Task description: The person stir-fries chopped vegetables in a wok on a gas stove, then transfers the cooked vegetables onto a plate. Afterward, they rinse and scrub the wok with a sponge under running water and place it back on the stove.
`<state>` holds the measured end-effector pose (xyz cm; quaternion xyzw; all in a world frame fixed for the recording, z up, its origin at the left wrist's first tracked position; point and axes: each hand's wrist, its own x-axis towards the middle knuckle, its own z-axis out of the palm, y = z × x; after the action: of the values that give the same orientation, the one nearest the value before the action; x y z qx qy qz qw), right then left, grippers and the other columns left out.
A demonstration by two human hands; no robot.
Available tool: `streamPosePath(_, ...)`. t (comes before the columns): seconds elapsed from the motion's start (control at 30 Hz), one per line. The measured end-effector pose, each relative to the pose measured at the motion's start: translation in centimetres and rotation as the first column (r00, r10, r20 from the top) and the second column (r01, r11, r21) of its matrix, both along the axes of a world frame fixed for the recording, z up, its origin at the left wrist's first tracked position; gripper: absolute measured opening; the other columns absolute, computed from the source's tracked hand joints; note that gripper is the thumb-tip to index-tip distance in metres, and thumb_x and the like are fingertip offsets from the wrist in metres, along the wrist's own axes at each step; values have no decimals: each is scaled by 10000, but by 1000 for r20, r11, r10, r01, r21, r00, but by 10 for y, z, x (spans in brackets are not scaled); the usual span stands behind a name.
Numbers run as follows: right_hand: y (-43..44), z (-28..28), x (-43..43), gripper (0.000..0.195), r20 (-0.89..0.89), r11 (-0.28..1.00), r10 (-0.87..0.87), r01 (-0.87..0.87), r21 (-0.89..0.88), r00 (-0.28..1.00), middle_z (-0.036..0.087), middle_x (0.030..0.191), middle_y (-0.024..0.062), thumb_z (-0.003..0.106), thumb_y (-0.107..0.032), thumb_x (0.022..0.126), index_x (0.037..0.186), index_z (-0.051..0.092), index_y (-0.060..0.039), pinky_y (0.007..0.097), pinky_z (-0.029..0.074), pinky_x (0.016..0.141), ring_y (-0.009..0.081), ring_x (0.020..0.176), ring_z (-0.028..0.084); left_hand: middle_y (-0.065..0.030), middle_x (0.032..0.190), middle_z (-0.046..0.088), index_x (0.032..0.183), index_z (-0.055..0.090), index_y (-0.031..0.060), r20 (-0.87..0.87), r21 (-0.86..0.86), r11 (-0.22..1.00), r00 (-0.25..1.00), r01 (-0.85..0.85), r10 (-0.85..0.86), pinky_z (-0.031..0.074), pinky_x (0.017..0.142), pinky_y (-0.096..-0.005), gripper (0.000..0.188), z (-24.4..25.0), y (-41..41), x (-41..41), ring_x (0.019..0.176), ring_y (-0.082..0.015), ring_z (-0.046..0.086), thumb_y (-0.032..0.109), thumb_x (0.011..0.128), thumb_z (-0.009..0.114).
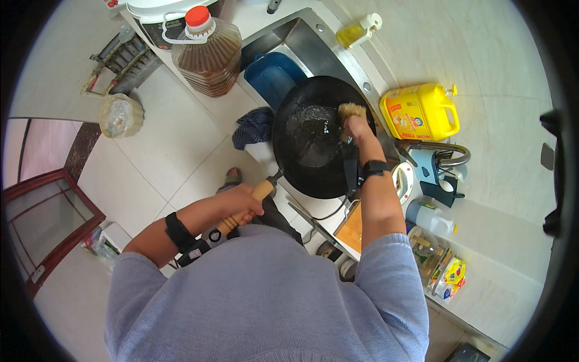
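Observation:
A black wok lies over the near part of the sink, with a wet sheen and some liquid on its inner surface. Its wooden handle points toward me, and my left hand is wrapped around it. Inside the wok, near the right wall, my right hand grips a tan scrubbing brush. The brush head shows beyond my fingers; the rest is hidden by the hand. A black strap sits on each of my forearms.
Beyond the wok, a blue plastic basin stands in the steel sink. A yellow detergent jug and the faucet line the right side. A large red-capped jug stands on the counter's left edge. A dark cloth hangs beside the wok.

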<state>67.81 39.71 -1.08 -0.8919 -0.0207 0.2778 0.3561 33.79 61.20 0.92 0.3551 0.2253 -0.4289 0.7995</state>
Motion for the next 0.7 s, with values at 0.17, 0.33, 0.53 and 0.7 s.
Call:
streamPosePath(0.17, -12, 24, -65, 249, -237, 899, 202, -276, -339, 950, 629, 878, 104, 570, -129, 704, 924, 641, -36, 343, 482, 583, 249, 646, 593, -50, 560, 465, 751, 458, 23, 9, -1, 1000, 1000, 2, -2, 382, 346, -281, 168, 4, 4, 4, 409, -125, 466, 1, 730, 624)
streamPosePath(0.33, -1, 2, -106, 352, -258, 889, 359, -413, -197, 897, 623, 875, 65, 535, -122, 784, 1119, 609, -42, 244, 463, 689, 151, 772, 576, -42, 548, 449, 767, 470, 34, 13, 28, 998, 999, 49, -49, 380, 359, -278, 163, 5, 4, 7, 416, -126, 457, 18, 737, 629)
streamPosePath(0.53, 60, 18, -124, 403, -301, 905, 404, -328, 271, 864, 598, 1052, 84, 463, 51, 786, 1170, 558, -22, 269, 418, 865, 178, 990, 554, -48, 567, 473, 737, 460, 21, 3, -15, 1000, 1000, 16, -16, 395, 342, -285, 172, 6, 5, 7, 413, -124, 481, 9, 728, 632)
streamPosePath(0.7, 104, 22, -90, 519, -282, 867, 281, -116, 485, 917, 578, 1134, 49, 414, 130, 768, 1257, 479, -30, 244, 425, 856, 158, 1026, 543, -54, 560, 477, 739, 462, 15, 10, 21, 999, 999, 42, -42, 394, 344, -289, 168, 2, 4, 5, 404, -131, 477, 9, 731, 629)
